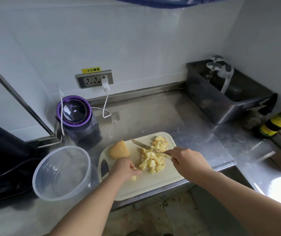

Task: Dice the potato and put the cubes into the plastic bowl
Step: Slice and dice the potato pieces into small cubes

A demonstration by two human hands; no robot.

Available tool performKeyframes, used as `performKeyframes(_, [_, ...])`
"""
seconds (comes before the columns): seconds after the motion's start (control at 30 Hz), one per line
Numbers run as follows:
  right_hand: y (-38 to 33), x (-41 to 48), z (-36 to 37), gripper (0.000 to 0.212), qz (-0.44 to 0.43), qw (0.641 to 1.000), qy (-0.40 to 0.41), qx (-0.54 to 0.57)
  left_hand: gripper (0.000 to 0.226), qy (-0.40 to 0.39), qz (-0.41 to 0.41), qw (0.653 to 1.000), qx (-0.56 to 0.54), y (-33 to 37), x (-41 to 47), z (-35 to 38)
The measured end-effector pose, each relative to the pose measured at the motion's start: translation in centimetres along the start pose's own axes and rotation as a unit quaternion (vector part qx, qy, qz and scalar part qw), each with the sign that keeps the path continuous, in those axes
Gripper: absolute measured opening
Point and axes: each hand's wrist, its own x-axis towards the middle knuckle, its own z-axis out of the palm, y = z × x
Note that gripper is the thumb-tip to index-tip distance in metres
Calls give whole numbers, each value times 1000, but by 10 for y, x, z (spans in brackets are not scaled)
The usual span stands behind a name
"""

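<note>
Right hand (187,161) grip holds steel knife (146,147) across yellow potato cubes (153,159), likely gathering them; left hand (125,167) grip: cannot tell.

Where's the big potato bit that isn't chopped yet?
Head view: the big potato piece sits at the cutting board's far left corner, beyond the left hand, left of the cubes.

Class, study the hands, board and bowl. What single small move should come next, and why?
Probably the left hand should carry the stray pale yellow potato cube beside it to the clear plastic bowl, which looks empty. The cube pile lies on the white cutting board, and the right hand holds the steel knife over it.
</note>
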Motion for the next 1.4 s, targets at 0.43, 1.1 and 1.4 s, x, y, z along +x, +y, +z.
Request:
performKeyframes(0.43, [3, 4, 1, 42, -8, 1000, -14, 4, 43, 34, 63, 979, 192, -8, -18, 17])
performKeyframes(1.1, [-14, 13, 5, 44, -33, 999, -13, 10, 37, 45, -46, 978, 196, -53, -19, -9])
performKeyframes(1.4, [-7, 4, 6, 42, -17, 1000, -14, 6, 19, 118, 33, 990, 70, -31, -17, -10])
